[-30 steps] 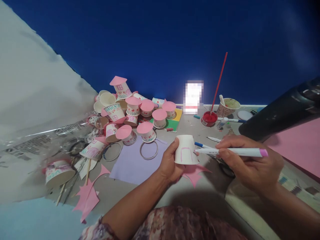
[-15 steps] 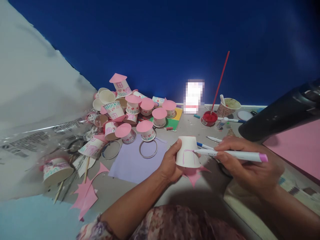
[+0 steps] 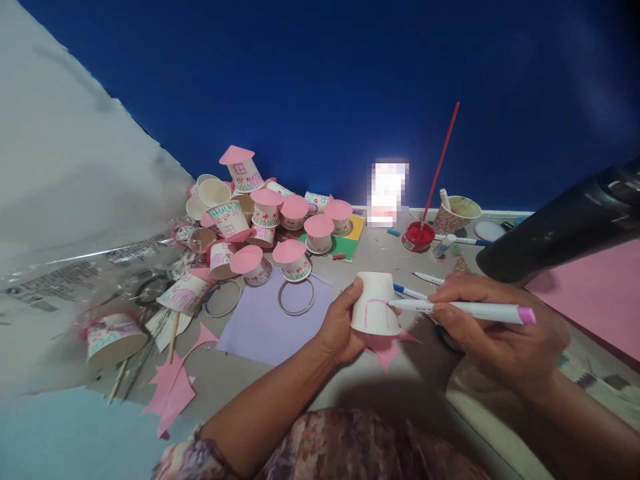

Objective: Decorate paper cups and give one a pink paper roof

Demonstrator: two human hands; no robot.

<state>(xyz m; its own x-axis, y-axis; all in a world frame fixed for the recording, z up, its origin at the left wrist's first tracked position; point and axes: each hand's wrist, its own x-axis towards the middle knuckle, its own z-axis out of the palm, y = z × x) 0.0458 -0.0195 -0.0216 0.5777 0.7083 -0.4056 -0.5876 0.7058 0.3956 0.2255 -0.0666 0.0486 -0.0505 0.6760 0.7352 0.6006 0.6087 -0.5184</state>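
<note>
My left hand is wrapped round an upside-down white paper cup that bears a pink arch-shaped line. My right hand pinches a white marker with a pink end cap, and its tip touches the side of the cup beside the arch. Under the cup lies a pink paper scrap on the grey table.
A heap of decorated cups with pink paper roofs fills the back left. A lilac sheet with rings lies left of my hand. A red paint pot with a stick, a patterned cup, pens, pink sheet and a black object stand to the right.
The cup has turned a little in my left hand and the marker tip has moved along the pink arch. Otherwise the view has only shifted slightly.
</note>
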